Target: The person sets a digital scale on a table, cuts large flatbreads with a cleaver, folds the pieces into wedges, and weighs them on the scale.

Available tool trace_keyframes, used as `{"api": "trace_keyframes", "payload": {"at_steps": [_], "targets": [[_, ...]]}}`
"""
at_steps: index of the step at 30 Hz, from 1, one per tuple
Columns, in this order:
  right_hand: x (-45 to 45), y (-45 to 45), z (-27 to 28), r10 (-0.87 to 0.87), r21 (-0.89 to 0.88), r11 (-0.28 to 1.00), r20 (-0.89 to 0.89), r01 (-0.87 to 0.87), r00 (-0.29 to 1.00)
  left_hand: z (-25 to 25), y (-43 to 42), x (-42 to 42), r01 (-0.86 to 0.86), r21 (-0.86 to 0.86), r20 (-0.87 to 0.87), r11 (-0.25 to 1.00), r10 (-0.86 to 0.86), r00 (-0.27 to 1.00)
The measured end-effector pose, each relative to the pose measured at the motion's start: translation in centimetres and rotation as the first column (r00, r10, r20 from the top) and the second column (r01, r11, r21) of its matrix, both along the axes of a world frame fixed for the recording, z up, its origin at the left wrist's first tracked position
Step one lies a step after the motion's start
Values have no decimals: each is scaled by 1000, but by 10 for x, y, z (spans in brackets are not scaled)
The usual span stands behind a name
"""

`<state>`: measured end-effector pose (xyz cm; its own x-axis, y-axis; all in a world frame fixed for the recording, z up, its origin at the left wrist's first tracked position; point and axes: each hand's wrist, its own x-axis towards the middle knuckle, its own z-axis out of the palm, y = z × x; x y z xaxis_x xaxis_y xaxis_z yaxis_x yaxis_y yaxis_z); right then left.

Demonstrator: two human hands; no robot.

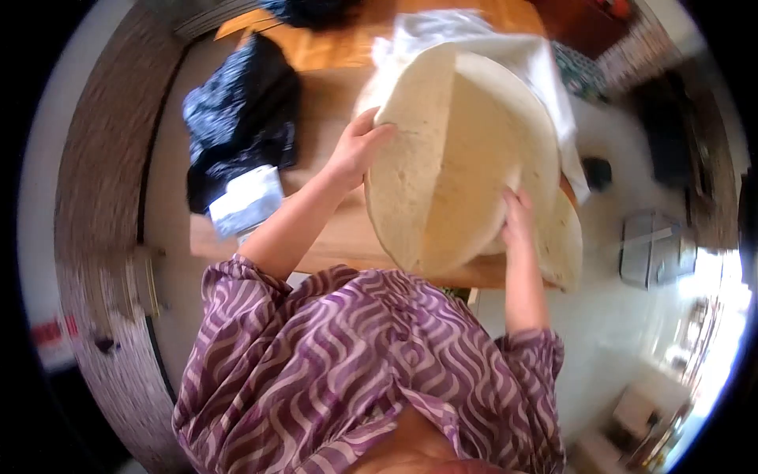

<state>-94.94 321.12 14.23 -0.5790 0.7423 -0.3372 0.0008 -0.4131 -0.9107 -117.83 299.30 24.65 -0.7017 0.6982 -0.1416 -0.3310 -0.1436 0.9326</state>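
A large, thin, pale round flatbread (pixel 410 158) with faint brown spots is lifted above the wooden table, and a straight fold or overlap line runs down it. My left hand (pixel 362 148) pinches its left edge, thumb on top. Lower on the right side, my right hand (pixel 517 215) grips the bread's edge; its fingers are partly hidden and slightly blurred. Beneath and to the right, another pale sheet of flatbread (pixel 562 241) reaches over the table's edge. White cloth (pixel 545 71) lies behind and under the bread.
To the left on the wooden table (pixel 324 95) sit a crumpled black plastic bag (pixel 245 103) and a white and pale blue packet (pixel 249 197). Another dark bag (pixel 308 9) is at the far edge. A clear-sided container (pixel 655 249) stands on the floor at right.
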Motion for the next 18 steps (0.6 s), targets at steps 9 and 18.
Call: {"api": "trace_keyframes", "payload": {"at_steps": [9, 18], "targets": [[-96, -38, 159, 23, 478, 873, -233, 94, 972, 124, -83, -89, -418, 23, -472, 908, 378, 796], [-215, -7, 145, 304, 701, 710, -221, -66, 927, 96, -188, -195, -388, 224, -286, 894, 441, 851]]}}
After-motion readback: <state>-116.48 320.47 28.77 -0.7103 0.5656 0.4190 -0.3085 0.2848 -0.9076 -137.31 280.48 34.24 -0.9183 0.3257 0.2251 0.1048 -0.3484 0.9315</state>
